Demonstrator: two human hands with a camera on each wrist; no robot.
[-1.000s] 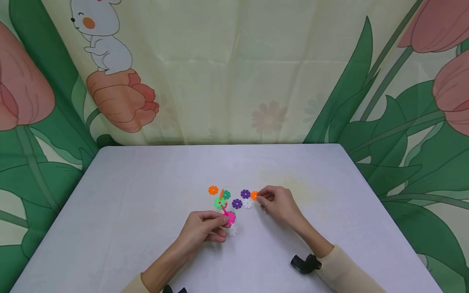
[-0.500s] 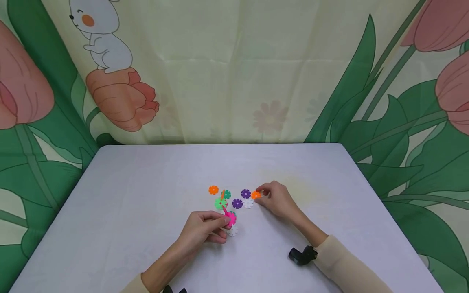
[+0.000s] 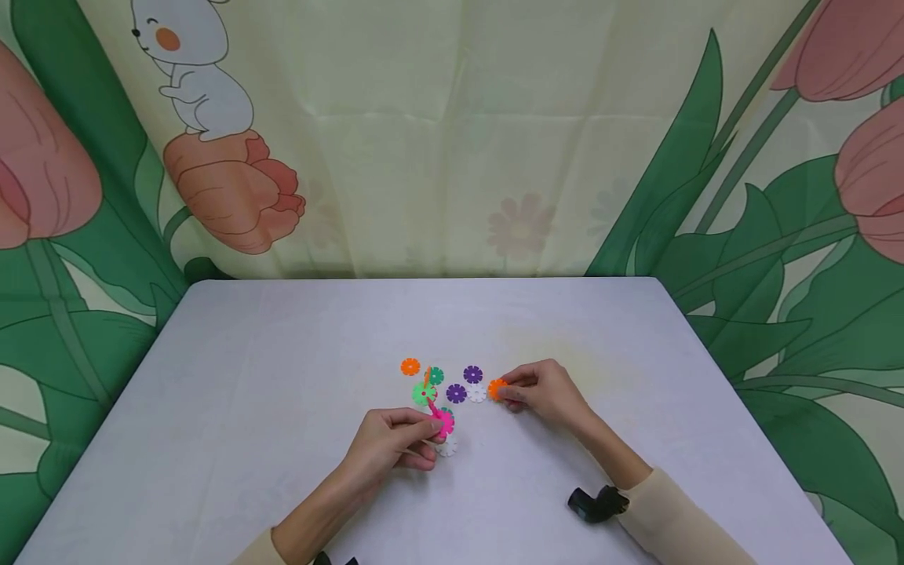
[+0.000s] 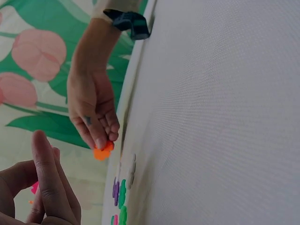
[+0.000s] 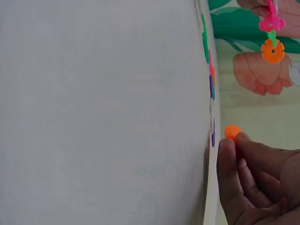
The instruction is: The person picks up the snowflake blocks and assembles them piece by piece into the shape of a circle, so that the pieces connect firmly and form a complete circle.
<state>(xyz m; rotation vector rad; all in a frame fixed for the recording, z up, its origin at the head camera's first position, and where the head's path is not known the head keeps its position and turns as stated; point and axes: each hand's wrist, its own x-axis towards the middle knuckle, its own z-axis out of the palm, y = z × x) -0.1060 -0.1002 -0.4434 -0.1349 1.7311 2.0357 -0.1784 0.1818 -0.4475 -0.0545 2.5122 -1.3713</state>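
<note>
My left hand (image 3: 395, 439) pinches a pink flower-shaped interlocking disc (image 3: 445, 422) between thumb and fingers. In the right wrist view this pink disc (image 5: 272, 23) is joined to a green disc (image 5: 272, 37) and an orange one (image 5: 273, 51), held above the table. My right hand (image 3: 551, 394) pinches a loose orange flower-shaped disc (image 3: 497, 389) by its edge; the right wrist view shows that orange disc (image 5: 231, 131) at the fingertips, off the table. Between the hands lie purple discs (image 3: 456, 393) and a white disc (image 3: 477, 391).
Another orange disc (image 3: 410, 366) and a dark green disc (image 3: 435, 376) lie farther back. A second white disc (image 3: 447, 446) is partly behind my left fingers. The white table (image 3: 282, 353) ends at a printed curtain (image 3: 438, 157). A black wrist camera (image 3: 596, 504) sits by my right sleeve.
My right hand has taken the orange disc from beside the purple and white discs and drawn it slightly right and nearer. My left hand stays nearly still with the joined discs.
</note>
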